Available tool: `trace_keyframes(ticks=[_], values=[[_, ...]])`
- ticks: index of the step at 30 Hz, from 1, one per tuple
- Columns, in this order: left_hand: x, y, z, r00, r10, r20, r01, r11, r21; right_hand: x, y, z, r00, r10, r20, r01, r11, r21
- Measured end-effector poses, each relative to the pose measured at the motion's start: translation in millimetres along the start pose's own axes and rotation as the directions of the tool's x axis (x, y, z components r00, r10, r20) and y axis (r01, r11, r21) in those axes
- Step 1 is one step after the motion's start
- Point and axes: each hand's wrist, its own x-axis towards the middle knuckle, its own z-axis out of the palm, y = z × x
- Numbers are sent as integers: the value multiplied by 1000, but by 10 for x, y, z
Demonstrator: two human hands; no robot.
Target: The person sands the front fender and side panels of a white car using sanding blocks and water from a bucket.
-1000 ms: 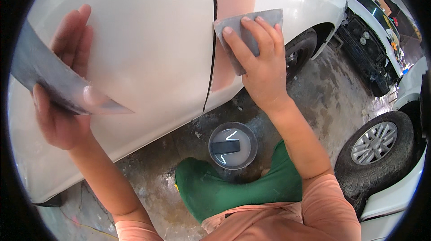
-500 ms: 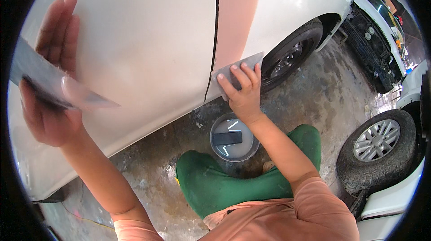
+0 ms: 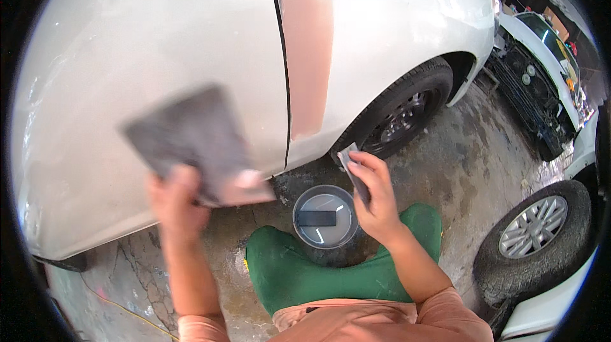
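My left hand [image 3: 178, 205] is closed on the lower edge of a dark grey sheet of sandpaper [image 3: 191, 132], blurred by motion. The sheet hangs in front of a white car door [image 3: 159, 36]. In my right hand [image 3: 379, 205] is a grey sanding pad [image 3: 356, 173], turned nearly edge-on and pinched between thumb and fingers; it stands clear of the car. A round basin [image 3: 326, 244] of cloudy water sits on the floor between my hands, with a dark rectangular block [image 3: 317, 218] in it. A pinkish filler strip [image 3: 309, 49] runs down the fender beside the door gap.
The car's front wheel [image 3: 404, 113] is just beyond my right hand. To the right are another wheel [image 3: 534, 234] with a silver rim and a vehicle front [image 3: 531, 93] with exposed parts. A yellow cord [image 3: 127, 310] crosses the wet concrete floor [image 3: 433, 157] at lower left.
My right hand has drawn the pad off the lower filler strip and down to the right. My left hand has swung rightward with its sheet, and its spread fingers have closed.
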Motion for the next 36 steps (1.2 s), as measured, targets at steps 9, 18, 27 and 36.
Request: trace_keyframes(ticks=[9,18,27,36], values=[[-635,-372,1167,852,-503,-147,407,812,-418,97,-503,-356,907,-327,267,336,942,13],[-747,-211,1076,979,71,-190,-40,986,164,193,-323,-700,928,-248,279,360,796,-487],[-693,-191,1191,923,339,-183,-296,928,225,343,-520,-596,861,-248,443,444,792,-419],[778,416,256,918,396,13,-370,870,-327,1788,-717,-770,858,-481,178,477,620,-623]])
